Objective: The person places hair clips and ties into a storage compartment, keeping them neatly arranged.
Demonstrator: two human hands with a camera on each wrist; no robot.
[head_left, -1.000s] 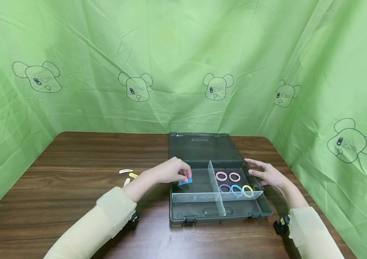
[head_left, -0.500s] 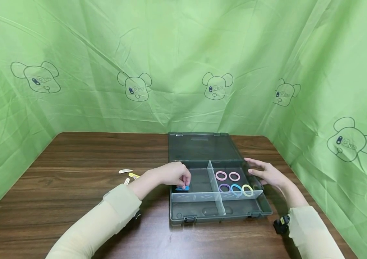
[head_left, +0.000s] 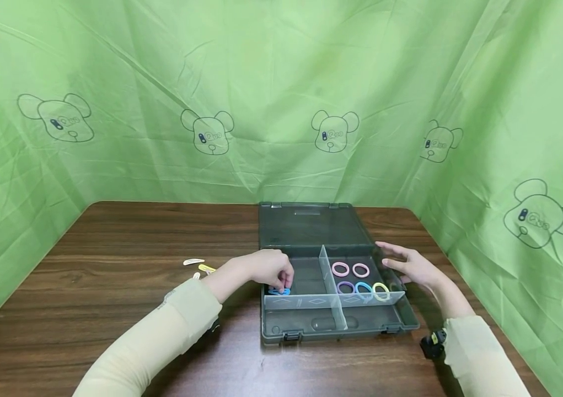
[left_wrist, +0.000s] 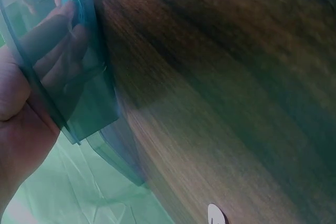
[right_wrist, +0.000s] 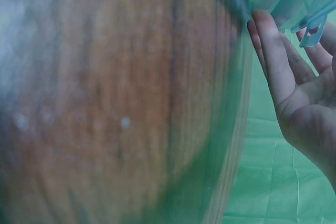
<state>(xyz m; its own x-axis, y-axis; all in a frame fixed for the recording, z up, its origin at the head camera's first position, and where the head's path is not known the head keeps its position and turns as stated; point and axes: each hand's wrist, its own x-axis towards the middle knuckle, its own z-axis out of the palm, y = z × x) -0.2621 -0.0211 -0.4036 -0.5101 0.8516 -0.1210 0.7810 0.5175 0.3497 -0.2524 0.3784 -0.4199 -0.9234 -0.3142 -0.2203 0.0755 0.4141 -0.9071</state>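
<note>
A dark see-through organizer box (head_left: 306, 334) lies with its lid back, split by clear dividers. In its back left compartment my left hand (head_left: 267, 266) reaches down and pinches a blue hair clip (head_left: 286, 291) close to the divider. Through the box wall in the left wrist view, the fingertips meet that blue clip (left_wrist: 79, 11). My right hand (head_left: 414, 268) rests at the box's right side, fingers extended along it. The right wrist view has these fingers (right_wrist: 273, 51) against the wall. Pink hair ties (head_left: 340, 269), a purple, a blue and a yellow one lie in the back right compartment.
Left of the box, partly behind my left forearm, lie a white hair clip (head_left: 194, 262), a yellow hair clip (head_left: 205, 268) and another white piece (head_left: 197, 275). The open lid (head_left: 306, 226) lies toward the back edge of the wooden table (head_left: 137, 242). Green cloth surrounds it.
My left hand has lowered the blue hair clip into the back left compartment and shifted it slightly toward the front divider. The right hand stays at the box's side.
</note>
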